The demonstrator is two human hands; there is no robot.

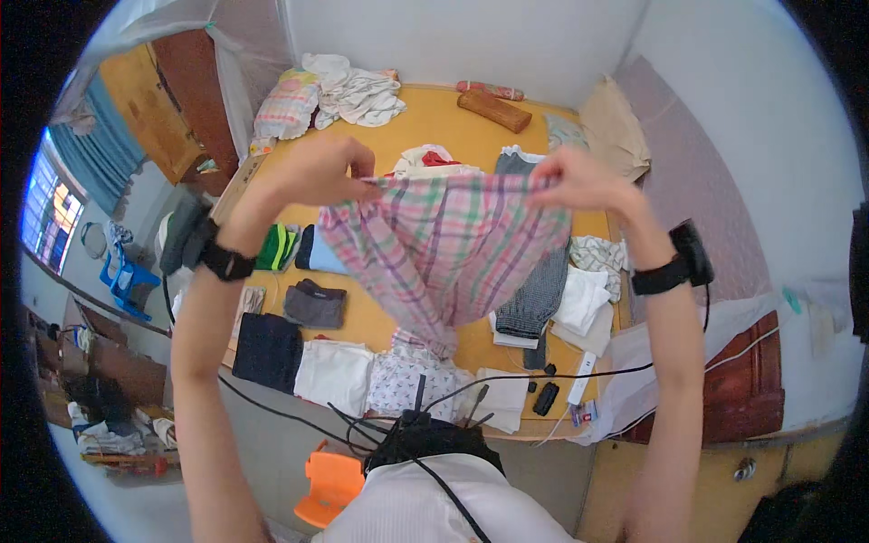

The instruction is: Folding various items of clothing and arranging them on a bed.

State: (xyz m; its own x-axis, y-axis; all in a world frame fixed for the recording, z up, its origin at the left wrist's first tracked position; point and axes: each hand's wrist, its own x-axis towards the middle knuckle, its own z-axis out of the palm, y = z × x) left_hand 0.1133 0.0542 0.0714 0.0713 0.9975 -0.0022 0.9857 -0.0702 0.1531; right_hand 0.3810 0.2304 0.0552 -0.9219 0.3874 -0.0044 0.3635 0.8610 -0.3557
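A pink, green and purple plaid garment (468,237), perhaps a pair of shorts, hangs stretched between my two hands above the bed. My left hand (326,170) pinches one end of its top edge. The opposite end is pinched by my right hand (587,180). The cloth narrows downward, its lower tip in front of a folded white patterned cloth (411,380). Behind it, dark checked trousers (536,298) and a white-and-red cloth pile (428,159) are partly hidden.
Along the near edge lie folded navy (268,349) and white (333,373) clothes. A white power strip (582,380) and small black devices (545,398) sit near right. Black cables (543,375) run to my wrists. An orange chair (330,485) stands below the bed edge.
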